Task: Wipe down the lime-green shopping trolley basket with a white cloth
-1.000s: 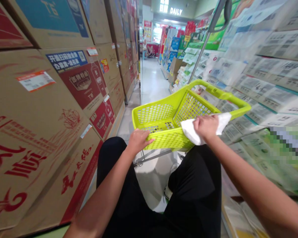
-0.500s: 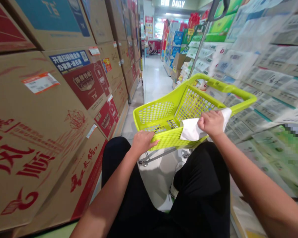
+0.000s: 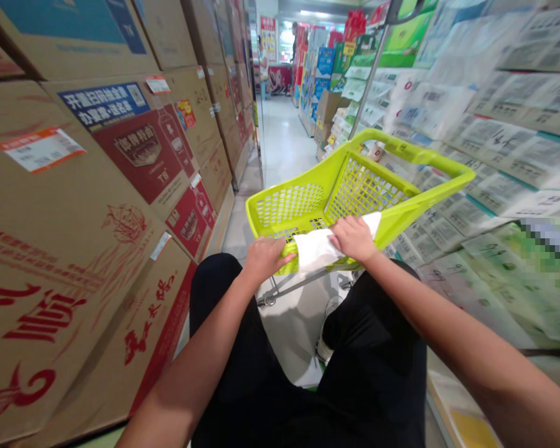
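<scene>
A lime-green plastic shopping cart with latticed walls stands in front of my knees, its handle up at the right. My left hand is closed over the near rim toward the cart's left end. A white cloth is draped over the same rim. Closed around cloth and rim together is my right hand, a short way right of the left one. Part of the cloth hangs down the outer side, and a corner sticks out past my right knuckles.
Stacked cardboard cartons form a wall on the left. Shelves of packaged tissue line the right side, with a metal pole before them. The aisle floor runs ahead; a person is in the distance.
My right hand has slid left along the near rim with the cloth, closer to my left hand. The left hand still grips the rim. The view has shifted slightly.
</scene>
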Available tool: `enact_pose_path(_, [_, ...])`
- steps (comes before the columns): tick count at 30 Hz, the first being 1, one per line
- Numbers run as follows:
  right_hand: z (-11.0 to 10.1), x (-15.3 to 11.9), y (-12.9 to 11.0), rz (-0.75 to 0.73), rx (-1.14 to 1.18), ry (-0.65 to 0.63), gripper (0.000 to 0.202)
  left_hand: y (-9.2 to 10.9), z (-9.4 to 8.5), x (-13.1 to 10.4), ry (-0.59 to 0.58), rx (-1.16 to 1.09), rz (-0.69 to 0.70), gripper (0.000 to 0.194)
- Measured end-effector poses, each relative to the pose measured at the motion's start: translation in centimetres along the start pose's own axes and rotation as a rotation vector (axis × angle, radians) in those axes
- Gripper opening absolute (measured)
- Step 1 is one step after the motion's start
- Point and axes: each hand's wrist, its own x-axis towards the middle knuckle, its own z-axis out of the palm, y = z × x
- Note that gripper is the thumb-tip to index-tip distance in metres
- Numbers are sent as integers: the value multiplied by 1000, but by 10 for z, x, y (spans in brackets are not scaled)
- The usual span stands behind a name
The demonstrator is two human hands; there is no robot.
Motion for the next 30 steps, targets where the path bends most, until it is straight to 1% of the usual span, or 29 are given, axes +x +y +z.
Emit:
enact_pose_path(2, [-11,-16,50,46,-89,-13,45,-5,0,-1,11,-13,31,34])
enact_pose_path(3, [-16,-22,68,54,-121,-27,47,-6,1,0,14,-21,37,35])
enact_pose_path(4, [-20,-26,80,62,-142,-35,47,-8,2,0,16,-28,34,35])
enact_pose_path(5, [-23,-29,86,69,-150,-37,47,-9,3,1,21,-36,24,35])
enact_pose_path(7, [-26,-31,84,90,-139,-14,46,-12,4,2,32,-54,-3,36])
enact_pose_path(10, [-26,-28,68,114,-97,27,45,-17,4,3,35,-70,-19,36])
enact_pose_path(13, [-25,-20,48,65,-40,6,46,-16,4,3,27,-63,-18,35])
enact_pose_path(15, [-24,-10,24,-19,31,-33,46,-10,4,3,18,-57,-19,31])
enact_pose_path(17, [-20,3,-8,-90,110,-65,46,0,5,3,10,-54,-24,25])
enact_pose_path(19, [-16,16,-40,-105,152,-62,46,8,5,3,15,-65,-29,17])
enact_pose_path(21, [-13,24,-60,-115,163,-44,46,11,5,3,23,-86,-19,13])
enact_pose_path(22, [-13,26,-63,-129,165,-43,46,9,4,2,25,-93,-6,12])
enact_pose_path(23, [-14,26,-61,-144,166,-50,47,7,4,2,25,-93,9,12])
enact_pose_path(25, [-19,21,-44,-151,155,-85,48,-2,2,-1,30,-84,41,18])
enact_pose_path(28, [-35,3,6,-86,74,-152,54,-19,1,-4,57,-88,73,34])
enact_pose_path(30, [-52,-12,45,-33,-14,-201,59,-29,2,-5,67,-107,78,39])
